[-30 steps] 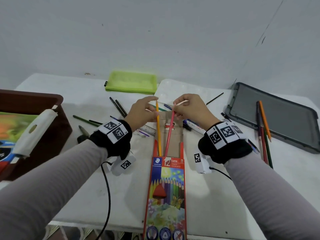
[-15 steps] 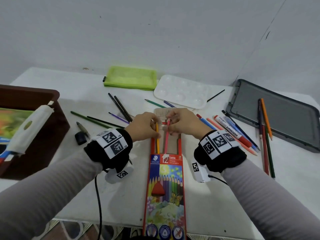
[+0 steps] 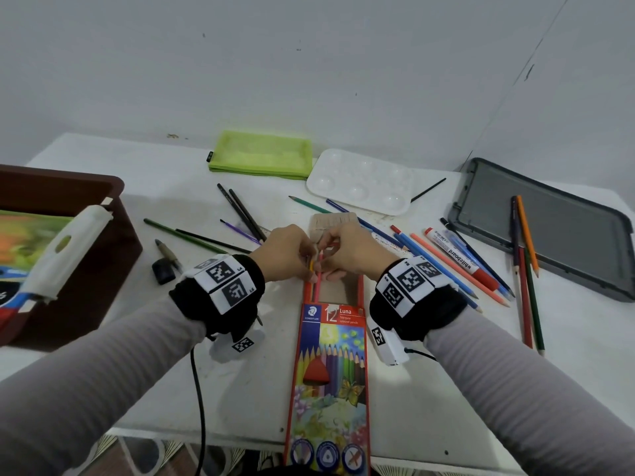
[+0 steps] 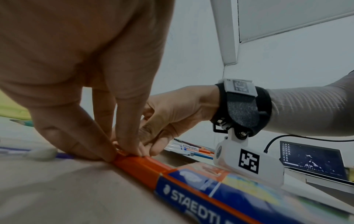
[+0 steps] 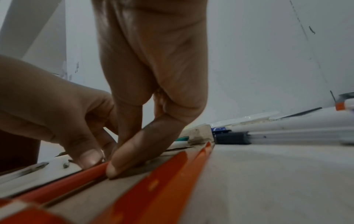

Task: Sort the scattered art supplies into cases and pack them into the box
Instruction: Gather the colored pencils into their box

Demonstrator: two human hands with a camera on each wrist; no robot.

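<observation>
A Staedtler coloured-pencil case lies lengthwise at the table's centre, its cardboard inner tray pulled out toward the far side. My left hand pinches a yellow pencil over the tray's left side. Right beside it, my right hand pinches a pink pencil that lies in the tray and runs under the sleeve. In the right wrist view the thumb presses the pink pencil down. In the left wrist view my fingertips sit at the orange tray edge.
A brown box holding a book and a white tube stands at the left. A green pouch and a white palette lie at the back, a grey lid at right. Loose pencils and markers lie right of the case, dark pencils to its left.
Both hands came down and toward me, from holding the pencils raised over the tray to pressing them low into it. The two pencils have slid further into the case.
</observation>
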